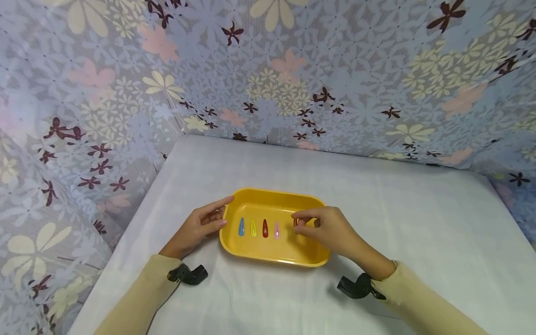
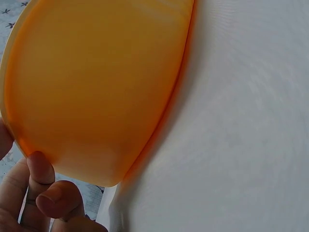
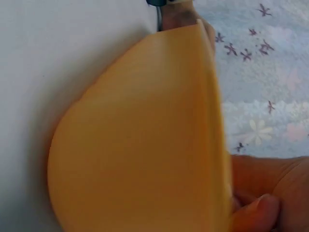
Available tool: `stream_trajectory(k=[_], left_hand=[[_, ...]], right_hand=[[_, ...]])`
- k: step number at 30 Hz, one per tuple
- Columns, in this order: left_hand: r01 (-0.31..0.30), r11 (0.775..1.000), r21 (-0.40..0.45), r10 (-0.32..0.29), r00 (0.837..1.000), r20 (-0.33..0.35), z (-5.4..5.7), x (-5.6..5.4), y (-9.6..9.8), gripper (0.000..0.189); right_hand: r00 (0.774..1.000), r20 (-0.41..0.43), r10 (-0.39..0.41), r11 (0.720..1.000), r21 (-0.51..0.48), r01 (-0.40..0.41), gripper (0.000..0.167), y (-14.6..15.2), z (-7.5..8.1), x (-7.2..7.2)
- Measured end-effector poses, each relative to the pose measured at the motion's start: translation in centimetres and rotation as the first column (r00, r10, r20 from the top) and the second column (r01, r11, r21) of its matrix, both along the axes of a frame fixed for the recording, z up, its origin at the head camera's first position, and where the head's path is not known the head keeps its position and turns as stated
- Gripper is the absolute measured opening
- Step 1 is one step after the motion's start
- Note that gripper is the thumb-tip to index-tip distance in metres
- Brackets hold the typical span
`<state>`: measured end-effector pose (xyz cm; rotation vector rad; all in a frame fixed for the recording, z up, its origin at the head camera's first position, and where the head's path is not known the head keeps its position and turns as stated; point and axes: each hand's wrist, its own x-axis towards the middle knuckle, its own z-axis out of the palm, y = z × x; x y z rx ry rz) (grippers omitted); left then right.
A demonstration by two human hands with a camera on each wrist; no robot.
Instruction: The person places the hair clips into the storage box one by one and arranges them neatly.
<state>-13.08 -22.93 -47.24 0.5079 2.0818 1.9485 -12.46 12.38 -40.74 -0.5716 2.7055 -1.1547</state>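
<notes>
A yellow tray (image 1: 268, 258) lies on the white-covered table. In it a blue hair clip (image 1: 241, 227), a yellow hair clip (image 1: 253, 228), a red hair clip (image 1: 265, 228) and a pink hair clip (image 1: 277, 230) stand upright in a row, apart from each other. Over the tray's right part, my right hand (image 1: 331, 228) pinches a dark red hair clip (image 1: 295, 222) between thumb and fingers, which partly cover it. My left hand (image 1: 194, 230) touches the tray's left end with its fingertips, index finger and thumb stretched out. Its fingertips (image 2: 41, 166) meet the tray's outer wall in the left wrist view.
White cloth (image 1: 418, 223) covers the table around the tray. Floral fabric (image 1: 293, 70) hangs behind it and on the left. A dark wrist mount (image 1: 188, 274) sits on the left sleeve, another mount (image 1: 360, 286) on the right.
</notes>
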Motion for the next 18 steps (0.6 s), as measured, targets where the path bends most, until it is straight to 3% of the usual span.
stream_trajectory(k=[14, 18], left_hand=[[0.0, 1.0, 0.003, 0.0, 1.0, 0.006, -0.1, -0.2, 0.1, 0.058], [0.001, 1.0, 0.002, -0.001, 1.0, -0.004, -0.2, -0.2, 0.0, 0.058]], right_hand=[[0.996, -0.045, 0.071, 0.993, 0.099, -0.067, 0.012, -3.2, -1.9, -0.9], [0.997, -0.015, 0.075, 0.991, 0.11, -0.072, 0.011, -3.5, -2.1, -1.0]])
